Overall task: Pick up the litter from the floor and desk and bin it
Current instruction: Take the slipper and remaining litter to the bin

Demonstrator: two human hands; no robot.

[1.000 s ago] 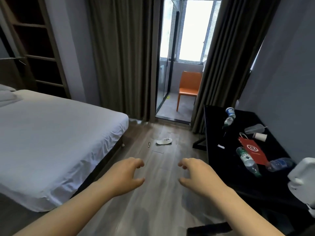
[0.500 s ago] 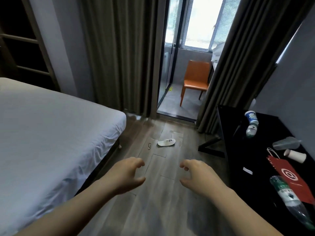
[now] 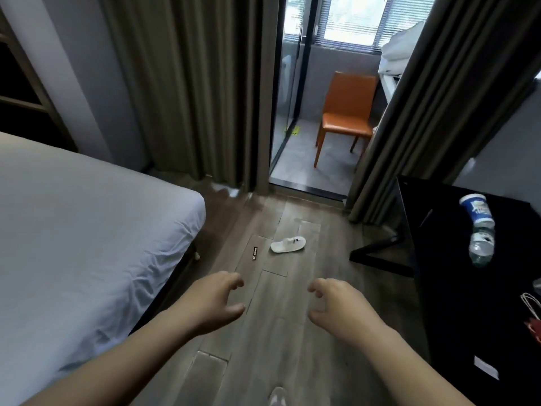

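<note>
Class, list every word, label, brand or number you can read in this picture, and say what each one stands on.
No text here can be read.
Blue-and-white cup lying on the desk: white print on the blue band, too blurred to read.
Clear bottle beside it: dark marks on the label, too small to read.
Dark wrapper on the floor: white marking, too small to read.

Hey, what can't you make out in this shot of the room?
Head view only.
Small dark litter on the floor: too small to identify.
Red bag on the desk: cut off by the right edge.
White object: cut off by the bottom edge.
A bin: none in view.
</note>
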